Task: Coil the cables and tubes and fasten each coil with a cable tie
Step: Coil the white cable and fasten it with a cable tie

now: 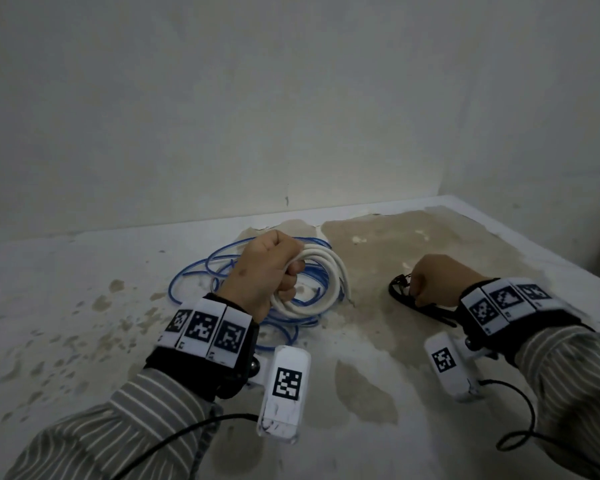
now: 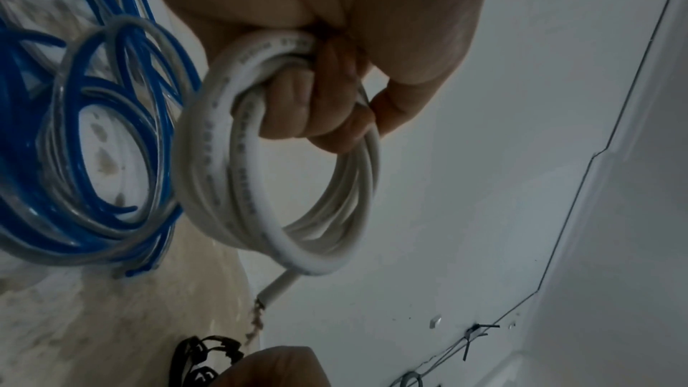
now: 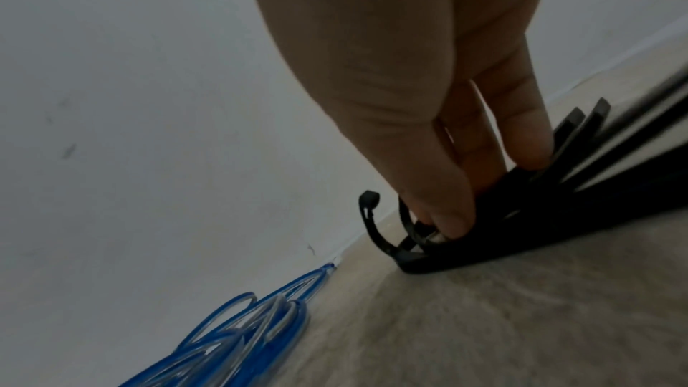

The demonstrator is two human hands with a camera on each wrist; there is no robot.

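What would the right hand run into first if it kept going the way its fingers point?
The right hand points down at the black cable ties on the table; its fingertips already seem to touch them, so it would meet the ties first, then the table.

We see both arms in striped sleeves, thin pale lines on grey-brown cloth. On each wrist sits a black band carrying a row of white tiles printed with black square-pattern markers. A white box-shaped camera unit hangs below the left wrist with its own marker on top; a second white unit hangs under the right. We spot a small metal ball joint at the left mount, and thin black cables trailing back along both sleeves.
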